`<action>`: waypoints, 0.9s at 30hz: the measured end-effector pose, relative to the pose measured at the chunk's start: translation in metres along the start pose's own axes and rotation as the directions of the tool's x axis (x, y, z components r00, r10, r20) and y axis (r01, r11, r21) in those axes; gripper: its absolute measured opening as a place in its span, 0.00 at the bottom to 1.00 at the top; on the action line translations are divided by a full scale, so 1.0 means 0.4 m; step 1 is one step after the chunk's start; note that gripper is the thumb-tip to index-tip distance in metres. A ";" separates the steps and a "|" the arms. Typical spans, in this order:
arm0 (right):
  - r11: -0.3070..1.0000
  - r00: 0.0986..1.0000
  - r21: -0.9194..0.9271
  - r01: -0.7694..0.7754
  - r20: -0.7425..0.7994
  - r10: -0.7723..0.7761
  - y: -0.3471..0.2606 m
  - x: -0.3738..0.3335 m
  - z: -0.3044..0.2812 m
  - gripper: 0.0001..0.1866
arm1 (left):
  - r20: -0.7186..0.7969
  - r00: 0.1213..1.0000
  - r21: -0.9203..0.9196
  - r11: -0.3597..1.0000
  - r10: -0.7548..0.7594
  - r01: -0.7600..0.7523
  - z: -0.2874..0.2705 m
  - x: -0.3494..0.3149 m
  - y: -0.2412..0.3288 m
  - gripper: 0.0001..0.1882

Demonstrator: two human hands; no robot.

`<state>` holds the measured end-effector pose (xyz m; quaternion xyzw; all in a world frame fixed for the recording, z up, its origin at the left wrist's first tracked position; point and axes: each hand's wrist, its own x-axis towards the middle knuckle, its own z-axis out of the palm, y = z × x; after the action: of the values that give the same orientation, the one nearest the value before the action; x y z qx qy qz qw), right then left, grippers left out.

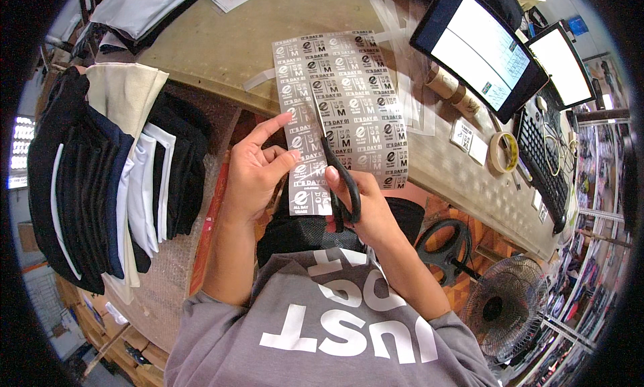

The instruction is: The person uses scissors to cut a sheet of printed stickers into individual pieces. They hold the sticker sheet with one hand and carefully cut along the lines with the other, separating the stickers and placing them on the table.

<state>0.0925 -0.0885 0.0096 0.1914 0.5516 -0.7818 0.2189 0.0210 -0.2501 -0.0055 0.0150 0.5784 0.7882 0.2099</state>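
A silvery-grey printed sheet (pixel 362 111) lies partly on the table (pixel 215 48), its near end overhanging the edge, presumably giving the scissors (pixel 328 149) room. The right hand (pixel 370 207) grips their black handles, blades aligned with the columns; the left hand (pixel 249 172), thumb and forefinger spread, seems to steady the left side. White emblems and dark marks repeat in rows (quite regular, from where I stand).

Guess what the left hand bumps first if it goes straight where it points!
The left hand would probably meet the printed sheet first; depth is unclear, so they might be touching now.
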 end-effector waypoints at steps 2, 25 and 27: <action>1.000 1.000 -0.005 0.002 -0.017 -0.002 0.000 -0.003 0.005 0.27 | 0.001 1.000 -0.016 1.000 0.000 0.000 -0.001 0.001 -0.004 0.27; 0.995 0.999 -0.096 0.022 -0.025 -0.025 0.008 -0.005 -0.005 0.24 | 0.011 0.998 -0.004 0.998 0.064 -0.064 0.007 0.008 -0.008 0.26; 0.994 1.000 -0.105 0.018 -0.011 -0.019 0.006 -0.008 -0.008 0.24 | -0.010 0.989 -0.023 0.988 0.149 -0.150 0.012 0.041 -0.008 0.26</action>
<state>0.0967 -0.0859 0.0084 0.1792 0.5949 -0.7526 0.2182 0.0083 -0.2391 -0.0104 0.0524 0.5669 0.8087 0.1479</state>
